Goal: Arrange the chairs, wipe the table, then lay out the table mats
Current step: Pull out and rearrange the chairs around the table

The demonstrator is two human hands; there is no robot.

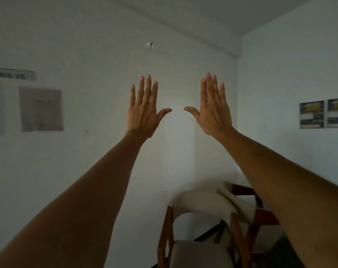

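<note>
Both my arms are stretched out in front of me toward a white wall. My left hand is raised with fingers straight and spread, back of the hand facing me, holding nothing. My right hand mirrors it, fingers straight, thumb pointing inward, empty. Below them at the lower right stands a wooden chair with a cream curved backrest and a grey seat. A second chair of the same kind stands just behind it, partly hidden by my right forearm. No table or mats are in view.
Paper notices and a "WS 05" label hang on the left wall. Two dark posters hang on the right wall. A room corner lies behind the chairs, with a dark skirting strip along the floor.
</note>
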